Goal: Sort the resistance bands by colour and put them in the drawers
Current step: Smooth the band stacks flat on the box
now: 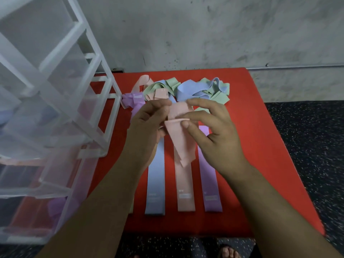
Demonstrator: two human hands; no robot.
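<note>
Both hands hold a folded pink band above the red mat. My left hand grips its left side, and my right hand pinches its upper fold between thumb and fingers. Flat on the mat below lie a blue band, a pink band and a purple band, side by side. A tangled heap of green, blue and pink bands sits at the mat's far side, with a crumpled purple band to its left. The clear drawer unit stands at the left.
The drawer unit's lower drawers are pulled out over the mat; pink and purple shapes show through the plastic. A grey wall rises behind the mat. Dark speckled floor lies to the right, and toes show at the bottom edge.
</note>
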